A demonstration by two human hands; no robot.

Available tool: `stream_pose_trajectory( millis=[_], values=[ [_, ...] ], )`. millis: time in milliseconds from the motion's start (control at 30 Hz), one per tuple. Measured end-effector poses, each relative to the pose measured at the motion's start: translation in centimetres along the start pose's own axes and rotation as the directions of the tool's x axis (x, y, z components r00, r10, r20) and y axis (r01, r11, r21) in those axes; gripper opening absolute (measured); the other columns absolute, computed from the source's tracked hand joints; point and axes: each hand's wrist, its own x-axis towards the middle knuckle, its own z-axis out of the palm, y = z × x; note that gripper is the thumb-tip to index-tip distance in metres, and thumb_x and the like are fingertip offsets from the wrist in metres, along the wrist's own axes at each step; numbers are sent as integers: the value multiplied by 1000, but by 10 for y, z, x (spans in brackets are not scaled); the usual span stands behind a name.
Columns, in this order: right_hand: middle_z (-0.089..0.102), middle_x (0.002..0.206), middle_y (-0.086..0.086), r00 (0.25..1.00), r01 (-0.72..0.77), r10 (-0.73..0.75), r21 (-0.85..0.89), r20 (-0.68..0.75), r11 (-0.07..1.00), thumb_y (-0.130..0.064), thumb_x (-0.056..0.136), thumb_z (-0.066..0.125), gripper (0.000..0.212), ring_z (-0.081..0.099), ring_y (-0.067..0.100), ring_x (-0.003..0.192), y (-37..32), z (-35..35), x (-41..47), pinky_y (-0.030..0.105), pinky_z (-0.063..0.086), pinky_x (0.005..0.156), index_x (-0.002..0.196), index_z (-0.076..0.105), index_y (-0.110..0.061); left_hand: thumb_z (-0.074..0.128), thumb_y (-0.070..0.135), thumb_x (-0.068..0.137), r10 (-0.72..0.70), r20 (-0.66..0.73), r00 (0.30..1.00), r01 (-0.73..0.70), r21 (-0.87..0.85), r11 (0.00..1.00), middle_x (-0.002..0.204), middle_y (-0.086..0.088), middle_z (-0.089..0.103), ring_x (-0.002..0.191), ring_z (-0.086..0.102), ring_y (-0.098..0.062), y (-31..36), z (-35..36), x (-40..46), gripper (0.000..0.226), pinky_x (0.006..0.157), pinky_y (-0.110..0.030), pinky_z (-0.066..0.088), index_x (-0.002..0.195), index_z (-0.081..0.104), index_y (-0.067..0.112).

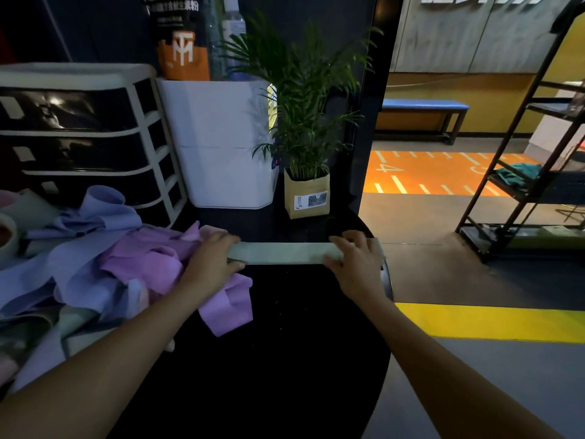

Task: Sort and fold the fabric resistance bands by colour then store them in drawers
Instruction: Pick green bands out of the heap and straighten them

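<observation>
A pale grey-green fabric band [285, 252] lies stretched flat across the black table [285, 343]. My left hand [212, 263] grips its left end, fingers over the top and thumb under. My right hand [356, 261] holds the right end the same way near the table's right edge. To the left is a loose pile of bands: purple ones [158, 264] beside my left hand and lavender-blue ones [91, 245] behind them. A drawer unit [85, 137] with dark drawers in a cream frame stands at the back left, all drawers closed.
A white bin [218, 144] stands beside the drawers, with a potted plant [305, 191] in a tan bag to its right. A tape roll [6, 236] sits at the far left. The table's curved edge drops to the floor on the right, where a black metal shelf [522, 172] stands.
</observation>
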Motion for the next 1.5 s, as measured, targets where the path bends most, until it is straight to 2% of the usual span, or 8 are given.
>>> stream_pose_trajectory(
  millis=[100, 267, 567, 767, 900, 1100, 1300, 1500],
  values=[
    [36, 143, -1, 994, 44, -41, -32, 97, 999, -33, 93, 52, 40, 27, 27, 132, -11, 9, -5, 42, 25, 107, 133, 48, -28, 67, 7, 82, -25, 19, 999, 25, 13, 1000, 142, -13, 41, 132, 40, -25, -1, 3, -1, 49, 109, -27, 25, 129, 52, 5],
    [49, 135, -1, 993, 110, -109, -19, 49, 994, -21, 98, 41, 30, 35, 26, 128, -12, 14, -4, 40, 29, 103, 119, 62, -21, 59, -2, 85, -60, -45, 997, 60, -9, 998, 141, -15, 45, 129, 43, -25, -3, 11, 0, 34, 100, -18, 27, 119, 60, 0],
    [50, 135, 0, 990, 140, -138, -60, 27, 988, -16, 96, 45, 30, 39, 26, 126, -13, 16, -6, 40, 28, 106, 121, 61, -20, 51, -3, 89, -26, -65, 998, 25, -11, 1000, 140, -14, 46, 132, 40, -22, -2, 10, -2, 30, 101, -22, 29, 118, 58, -2],
    [46, 135, 1, 994, 96, -98, 49, 39, 994, -18, 94, 50, 37, 40, 24, 124, -49, 14, -6, 39, 29, 104, 131, 52, -21, 56, 3, 86, 68, -97, 993, -70, -16, 997, 117, -12, 55, 112, 50, -28, 9, -25, -10, 25, 99, -31, 36, 110, 63, 4],
    [50, 126, 8, 979, 197, -202, 160, 15, 967, -12, 90, 57, 36, 45, 29, 116, -98, 15, -10, 38, 37, 101, 126, 57, -15, 58, 10, 85, 113, -139, 984, -112, 15, 994, 111, -6, 55, 104, 55, -25, 7, -63, -34, 22, 89, -39, 45, 106, 64, 12],
    [58, 111, 17, 913, 375, -406, 316, 35, 871, -4, 82, 63, 35, 54, 35, 104, -162, 25, -40, 33, 41, 94, 117, 63, -6, 60, 9, 85, 40, -200, 979, -21, 96, 995, 114, -9, 56, 106, 54, -27, -21, -108, -96, 24, 87, -34, 41, 109, 63, 10],
    [59, 107, 19, 866, 448, -496, 341, 65, 827, -3, 80, 63, 28, 56, 33, 100, -208, 37, -77, 34, 41, 91, 108, 66, -3, 61, 15, 89, -28, -139, 990, 34, 41, 999, 110, -9, 55, 98, 55, -28, -53, -131, -153, 20, 85, -41, 45, 108, 62, 11],
    [50, 133, 17, 804, 488, -553, 289, 218, 824, -10, 86, 59, 41, 44, 28, 126, -238, 53, -99, 31, 32, 101, 126, 55, -6, 62, 16, 88, -86, -91, 992, 87, 3, 996, 122, -5, 54, 114, 50, -22, -82, -129, -186, 32, 94, -31, 40, 120, 58, 15]
  ],
)
